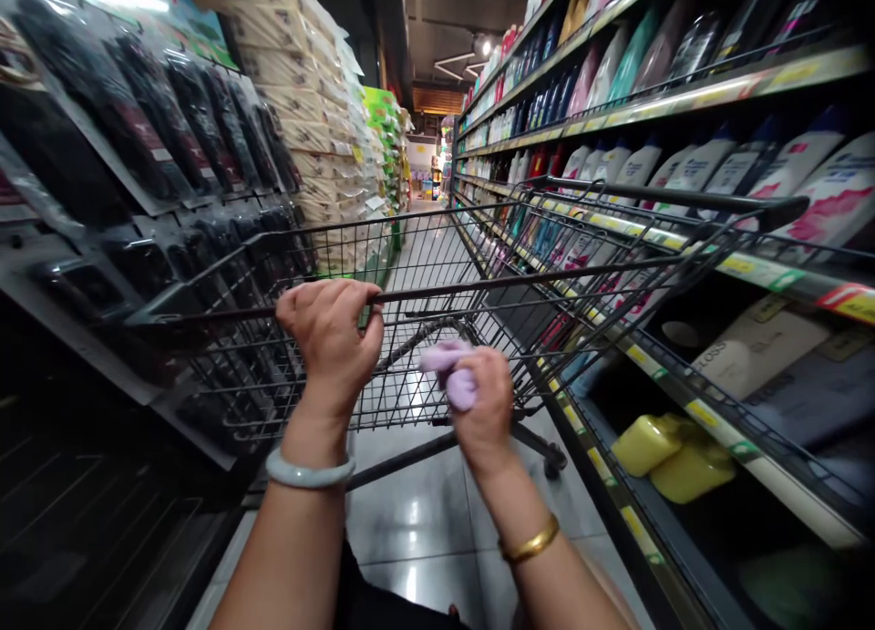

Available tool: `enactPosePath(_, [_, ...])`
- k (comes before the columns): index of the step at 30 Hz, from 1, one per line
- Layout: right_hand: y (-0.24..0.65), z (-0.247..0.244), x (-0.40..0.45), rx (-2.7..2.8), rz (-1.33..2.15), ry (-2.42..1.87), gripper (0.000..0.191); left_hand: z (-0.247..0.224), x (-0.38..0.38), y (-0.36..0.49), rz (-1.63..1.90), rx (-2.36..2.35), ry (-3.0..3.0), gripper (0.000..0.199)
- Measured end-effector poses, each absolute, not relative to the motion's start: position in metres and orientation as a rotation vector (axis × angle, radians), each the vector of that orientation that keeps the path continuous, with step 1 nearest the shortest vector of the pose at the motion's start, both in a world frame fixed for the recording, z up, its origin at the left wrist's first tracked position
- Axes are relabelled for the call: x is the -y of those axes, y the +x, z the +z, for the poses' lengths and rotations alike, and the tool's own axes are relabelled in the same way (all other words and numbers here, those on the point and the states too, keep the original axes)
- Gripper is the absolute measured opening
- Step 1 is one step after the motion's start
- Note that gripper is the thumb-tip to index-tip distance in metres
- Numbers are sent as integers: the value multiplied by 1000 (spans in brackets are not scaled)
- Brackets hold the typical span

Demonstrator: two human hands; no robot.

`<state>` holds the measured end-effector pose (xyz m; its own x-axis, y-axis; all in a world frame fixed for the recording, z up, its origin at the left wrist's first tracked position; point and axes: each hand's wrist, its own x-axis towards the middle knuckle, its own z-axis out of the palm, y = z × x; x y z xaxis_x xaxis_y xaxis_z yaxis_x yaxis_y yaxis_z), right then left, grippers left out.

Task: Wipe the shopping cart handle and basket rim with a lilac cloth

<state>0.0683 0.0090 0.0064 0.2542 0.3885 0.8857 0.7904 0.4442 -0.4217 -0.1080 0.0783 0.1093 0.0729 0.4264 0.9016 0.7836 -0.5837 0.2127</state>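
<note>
My left hand (pixel 333 327) is wrapped over the near top bar of a black wire shopping cart (pixel 547 279), with a pale bangle on the wrist. A small dark green piece shows beside its thumb; I cannot make out what it is. Lower and to the right, my right hand (pixel 487 397) is closed around a soft light purple bundle (pixel 447 356), partly rolled and blurred. It may be cloth, but its kind is unclear. This hand is in front of the cart's near wire side, and its wrist bears a gold-coloured bangle. The cart stands slanted across the aisle.
Shelves of shampoo bottles (pixel 674 179) line the right, with yellow containers (pixel 674 452) low down. Packaged dark goods (pixel 143 129) hang on the left, before tall stacks of wrapped packs (pixel 307 92). The tiled floor (pixel 414 521) runs down the aisle, under a cart wheel (pixel 553 461).
</note>
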Motion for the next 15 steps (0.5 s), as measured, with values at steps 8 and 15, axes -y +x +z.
enactPosePath(8, [71,-13,-19,1298,-479,-1246,20,113,-52,-87,-1517,1127,-2167,41])
enactPosePath(15, [89,-15,-24,1318,-444,-1251,17,112,-51,-41,-1455,1111,-2304,57])
